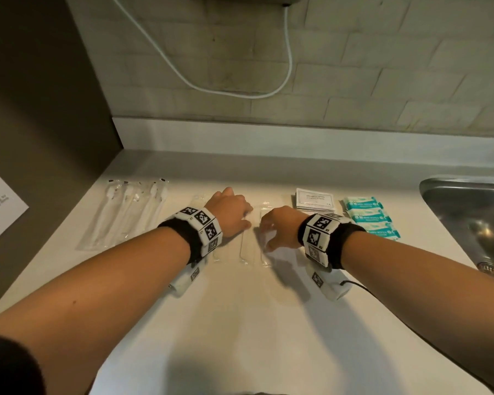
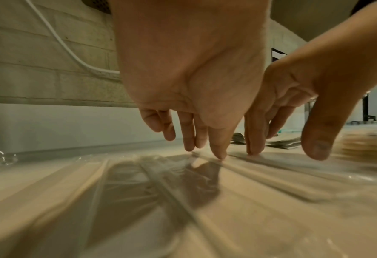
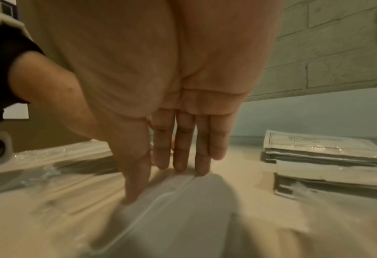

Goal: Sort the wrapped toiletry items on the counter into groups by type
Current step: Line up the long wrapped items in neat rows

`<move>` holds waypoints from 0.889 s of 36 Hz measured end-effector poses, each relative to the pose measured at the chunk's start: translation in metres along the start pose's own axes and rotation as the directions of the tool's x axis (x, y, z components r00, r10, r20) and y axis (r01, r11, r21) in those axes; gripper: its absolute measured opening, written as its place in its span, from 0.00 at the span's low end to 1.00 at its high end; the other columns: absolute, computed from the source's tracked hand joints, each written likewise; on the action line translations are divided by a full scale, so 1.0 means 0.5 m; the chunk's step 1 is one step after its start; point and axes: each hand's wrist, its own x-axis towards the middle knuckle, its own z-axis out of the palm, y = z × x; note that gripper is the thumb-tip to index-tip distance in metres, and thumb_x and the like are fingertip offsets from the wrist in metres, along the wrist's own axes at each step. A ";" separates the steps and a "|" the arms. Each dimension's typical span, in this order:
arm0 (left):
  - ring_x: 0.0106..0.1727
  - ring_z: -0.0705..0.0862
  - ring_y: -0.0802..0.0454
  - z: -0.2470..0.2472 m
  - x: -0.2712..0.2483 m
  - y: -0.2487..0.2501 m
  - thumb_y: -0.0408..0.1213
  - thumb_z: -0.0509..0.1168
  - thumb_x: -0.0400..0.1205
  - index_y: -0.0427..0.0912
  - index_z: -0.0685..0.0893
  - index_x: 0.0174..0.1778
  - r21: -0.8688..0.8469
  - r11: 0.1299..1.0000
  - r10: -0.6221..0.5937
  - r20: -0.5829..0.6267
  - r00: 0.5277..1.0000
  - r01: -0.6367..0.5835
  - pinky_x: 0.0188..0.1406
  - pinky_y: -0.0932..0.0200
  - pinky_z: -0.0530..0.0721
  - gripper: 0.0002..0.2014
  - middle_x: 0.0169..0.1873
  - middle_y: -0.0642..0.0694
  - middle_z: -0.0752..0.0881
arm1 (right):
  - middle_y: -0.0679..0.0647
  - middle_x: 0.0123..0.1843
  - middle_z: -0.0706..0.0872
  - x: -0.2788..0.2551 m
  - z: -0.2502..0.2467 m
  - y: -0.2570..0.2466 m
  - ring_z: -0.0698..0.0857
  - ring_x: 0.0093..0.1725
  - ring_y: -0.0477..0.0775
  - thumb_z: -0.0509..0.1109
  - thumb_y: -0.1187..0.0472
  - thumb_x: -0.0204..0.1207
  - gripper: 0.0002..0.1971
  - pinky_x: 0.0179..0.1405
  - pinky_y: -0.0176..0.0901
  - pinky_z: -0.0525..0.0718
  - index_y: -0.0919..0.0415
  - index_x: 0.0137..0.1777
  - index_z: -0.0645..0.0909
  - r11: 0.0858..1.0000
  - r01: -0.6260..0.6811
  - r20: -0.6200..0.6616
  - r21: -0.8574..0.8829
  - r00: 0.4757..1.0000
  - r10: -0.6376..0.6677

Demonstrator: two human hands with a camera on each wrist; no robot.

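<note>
Several long clear-wrapped packets lie side by side at the counter's middle, their contents hard to make out. My left hand reaches over them with straight fingers, tips touching the wrap. Close on its right, my right hand presses straight fingers and thumb onto one clear packet. Neither hand grips anything. Wrapped white toothbrushes lie in a row at the left. A stack of white shampoo sachets and a row of teal packets lie at the right.
A steel sink is set into the white counter at the far right. A dark side wall with a paper sheet bounds the left. A white cable hangs on the tiled back wall.
</note>
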 end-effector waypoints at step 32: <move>0.85 0.52 0.47 -0.005 -0.103 0.006 0.68 0.57 0.78 0.53 0.71 0.78 0.121 0.985 0.094 0.203 0.975 -0.120 0.80 0.41 0.47 0.35 0.83 0.54 0.63 | 0.61 0.67 0.76 0.003 0.044 -0.041 0.78 0.67 0.62 0.60 0.53 0.82 0.24 0.67 0.54 0.79 0.67 0.73 0.72 0.975 -0.104 0.033 -0.196 0.993 0.113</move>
